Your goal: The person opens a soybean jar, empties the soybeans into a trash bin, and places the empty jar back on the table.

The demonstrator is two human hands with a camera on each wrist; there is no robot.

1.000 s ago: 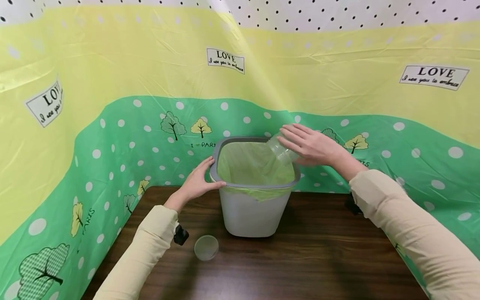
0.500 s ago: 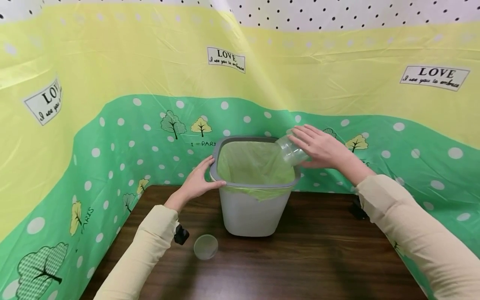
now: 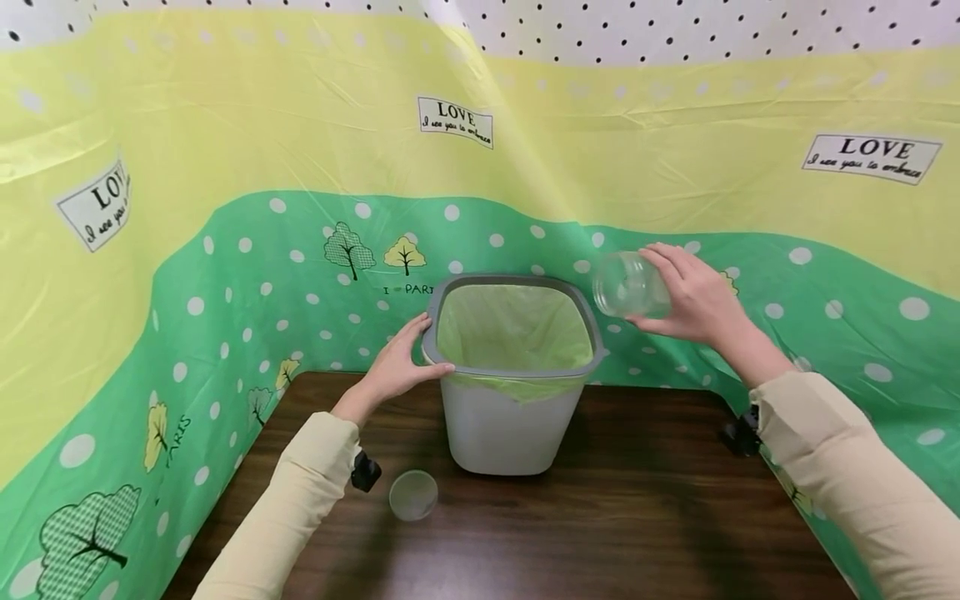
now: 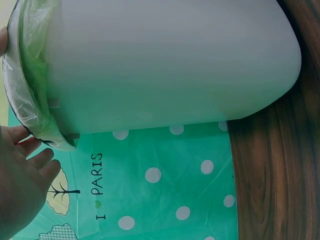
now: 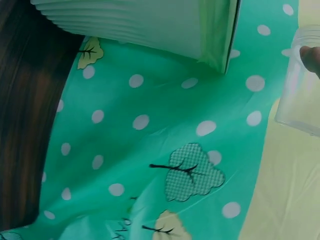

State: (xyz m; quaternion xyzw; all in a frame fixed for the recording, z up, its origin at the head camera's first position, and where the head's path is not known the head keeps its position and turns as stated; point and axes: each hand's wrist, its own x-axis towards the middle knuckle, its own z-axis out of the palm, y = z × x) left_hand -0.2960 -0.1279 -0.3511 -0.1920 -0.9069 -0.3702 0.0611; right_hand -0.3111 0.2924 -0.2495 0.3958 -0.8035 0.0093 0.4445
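A light grey waste bin (image 3: 510,429) with a dark grey rim (image 3: 517,373) stands on the table, lined with a green bag (image 3: 517,321). My left hand (image 3: 393,367) is spread at the rim's near left corner, thumb along the front, fingers on the left side; in the left wrist view its fingertips touch the rim from below. Just right of the bin, in the air, my right hand (image 3: 693,292) grips a clear plastic jar (image 3: 626,285) lying on its side. The right wrist view shows the threaded neck of the jar (image 5: 300,90) facing the bin.
A round clear lid (image 3: 413,496) lies on the dark wooden table (image 3: 600,533), in front of the bin and left of centre. A green and yellow printed curtain (image 3: 315,125) hangs close around the back and sides.
My right hand has moved right with the jar, from over the bin's right rim to beside it, turning the jar more sideways. The left hand, bin and lid have stayed put.
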